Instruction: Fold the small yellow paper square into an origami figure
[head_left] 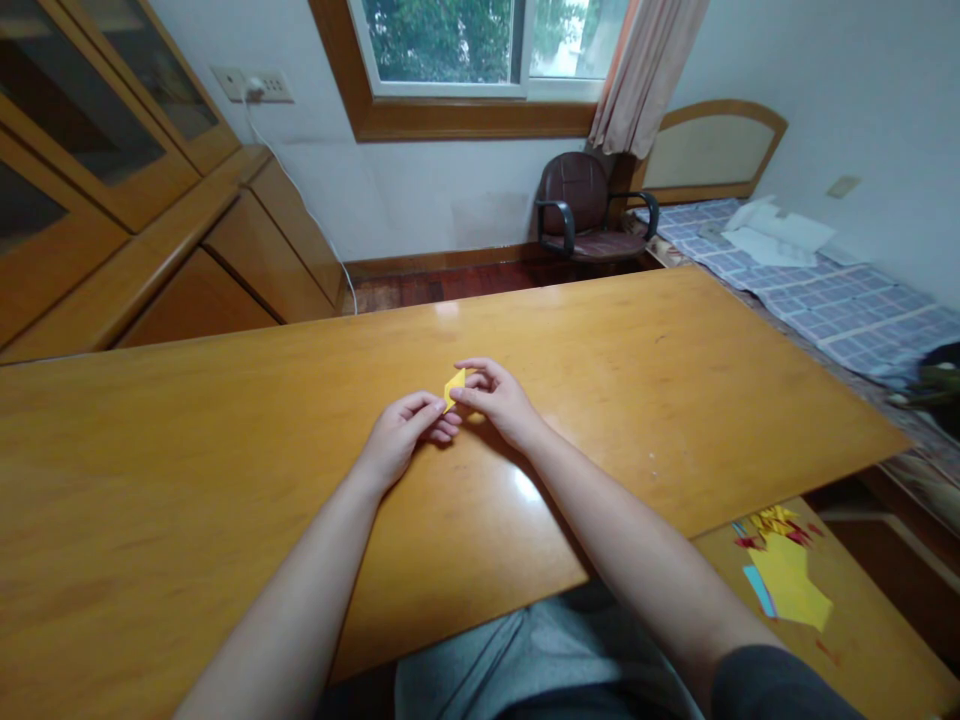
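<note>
A small folded piece of yellow paper [454,385] is held just above the wooden table [225,480], near its middle. My left hand [409,425] pinches the lower left end of the paper between thumb and fingers. From the other side my right hand [495,397] grips it, thumb on the near face and index finger arched over the top. The paper has a slanted, pointed outline. Its finer folds are too small to make out.
Lower right, a lower surface [885,640] bears yellow paper sheets [791,585], a blue sheet [760,590], and small yellow and red folded pieces [776,520]. A chair [576,205] stands beyond the table, a bed [847,285] to the right, cabinets [172,250] to the left.
</note>
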